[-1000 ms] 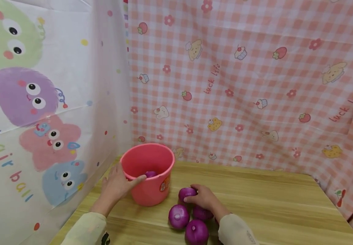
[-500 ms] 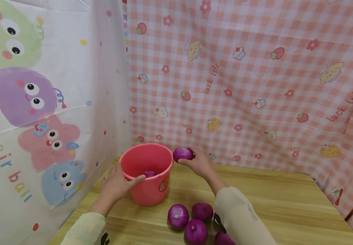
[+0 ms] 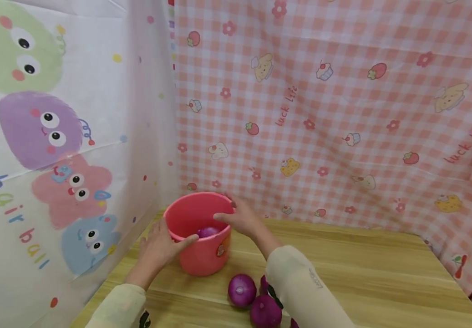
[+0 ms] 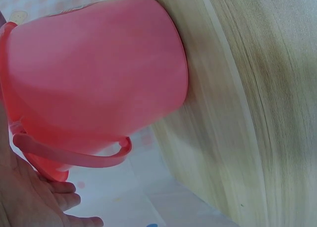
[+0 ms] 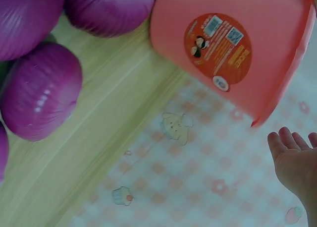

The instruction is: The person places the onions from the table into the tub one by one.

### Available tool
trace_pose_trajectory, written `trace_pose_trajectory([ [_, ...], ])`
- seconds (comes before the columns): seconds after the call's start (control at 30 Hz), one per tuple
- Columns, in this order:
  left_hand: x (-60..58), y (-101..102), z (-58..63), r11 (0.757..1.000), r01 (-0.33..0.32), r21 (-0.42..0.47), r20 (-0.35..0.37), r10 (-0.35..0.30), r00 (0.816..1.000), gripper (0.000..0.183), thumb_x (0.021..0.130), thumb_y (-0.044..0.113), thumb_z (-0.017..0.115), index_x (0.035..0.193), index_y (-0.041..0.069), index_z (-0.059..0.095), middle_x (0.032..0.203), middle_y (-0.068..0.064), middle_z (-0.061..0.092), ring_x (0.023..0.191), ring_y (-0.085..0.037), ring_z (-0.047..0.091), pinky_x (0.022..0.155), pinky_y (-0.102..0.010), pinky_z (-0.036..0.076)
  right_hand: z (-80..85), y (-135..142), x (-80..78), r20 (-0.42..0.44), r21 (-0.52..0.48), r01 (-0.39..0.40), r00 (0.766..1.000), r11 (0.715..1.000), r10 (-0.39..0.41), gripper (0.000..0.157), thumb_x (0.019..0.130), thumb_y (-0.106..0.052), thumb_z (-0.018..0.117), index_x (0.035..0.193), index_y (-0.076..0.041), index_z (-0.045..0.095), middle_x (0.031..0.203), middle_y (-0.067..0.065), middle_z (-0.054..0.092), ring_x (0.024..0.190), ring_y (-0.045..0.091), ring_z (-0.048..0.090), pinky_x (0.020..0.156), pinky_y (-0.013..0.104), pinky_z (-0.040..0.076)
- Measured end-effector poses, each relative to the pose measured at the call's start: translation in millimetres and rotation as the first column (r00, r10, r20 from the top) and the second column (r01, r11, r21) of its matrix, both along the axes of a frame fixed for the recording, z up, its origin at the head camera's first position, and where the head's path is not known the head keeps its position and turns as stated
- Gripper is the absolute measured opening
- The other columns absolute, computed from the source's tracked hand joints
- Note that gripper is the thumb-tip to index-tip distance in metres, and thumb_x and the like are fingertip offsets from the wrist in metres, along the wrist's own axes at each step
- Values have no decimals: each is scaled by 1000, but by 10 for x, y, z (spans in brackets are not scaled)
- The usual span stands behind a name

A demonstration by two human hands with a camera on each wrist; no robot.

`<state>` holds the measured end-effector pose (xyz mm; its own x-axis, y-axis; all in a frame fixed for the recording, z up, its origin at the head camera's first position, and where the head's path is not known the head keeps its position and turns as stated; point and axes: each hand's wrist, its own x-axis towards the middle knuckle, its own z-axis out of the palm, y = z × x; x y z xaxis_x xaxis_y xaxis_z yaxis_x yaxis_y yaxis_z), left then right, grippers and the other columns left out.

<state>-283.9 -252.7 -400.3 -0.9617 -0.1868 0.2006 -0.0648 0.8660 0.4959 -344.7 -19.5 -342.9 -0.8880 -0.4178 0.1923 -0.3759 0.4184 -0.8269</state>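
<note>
A pink bucket (image 3: 203, 259) stands on the table, with a red onion (image 3: 209, 232) showing inside it. My left hand (image 3: 158, 248) rests against the bucket's left side, thumb along the near rim; in the left wrist view its fingers (image 4: 64, 199) stretch out straight by the rim and pink handle (image 4: 79, 158). At the right rim my right hand (image 3: 241, 218) reaches over the opening, its thumb pointing inward. The right wrist view shows that hand (image 5: 296, 165) with fingers extended, holding nothing. Several red onions (image 3: 242, 290) lie on the table below the right forearm, partly hidden by the sleeve.
The wooden table (image 3: 342, 264) runs to the right of the bucket. A pink checked cloth (image 3: 334, 109) hangs behind it, and a white cloth with cartoon figures (image 3: 137, 91) hangs along the left side.
My right hand picked up a red onion from the group, carried it up and left to the bucket, and let it go inside. The left hand stayed at the bucket.
</note>
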Motion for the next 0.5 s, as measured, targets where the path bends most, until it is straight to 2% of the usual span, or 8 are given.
trace_pose_trajectory([
  [0.13,-6,20,0,1000,0,13,-14,0,1000,121,58,83,50,144,10,9,136,-17,30,124,-38,26,92,-72,12,-87,208,-31,-4,-4,81,997,997,-81,67,77,-42,69,135,-21,43,130,5,49,119,25,45,89,43,44],
  [0.23,1,24,4,1000,1,19,-17,-1,1000,121,57,84,50,145,11,9,136,-17,30,123,-38,27,92,-72,12,-200,444,-40,3,-9,141,990,990,-141,71,75,-43,70,136,-18,42,135,7,44,120,25,43,91,43,43],
  [0.33,8,24,10,1000,3,19,-11,-3,1000,121,57,84,50,145,11,9,137,-17,30,123,-38,27,92,-72,12,-335,708,-26,0,-17,144,990,989,-144,72,76,-41,70,136,-15,42,136,7,42,121,27,43,91,43,43],
  [0.5,5,31,12,1000,4,15,2,-4,1000,121,58,83,49,144,10,8,136,-18,30,123,-39,27,92,-72,12,-551,1155,44,82,-33,135,988,990,-131,76,76,-45,69,138,-15,38,140,7,37,125,29,37,92,47,41],
])
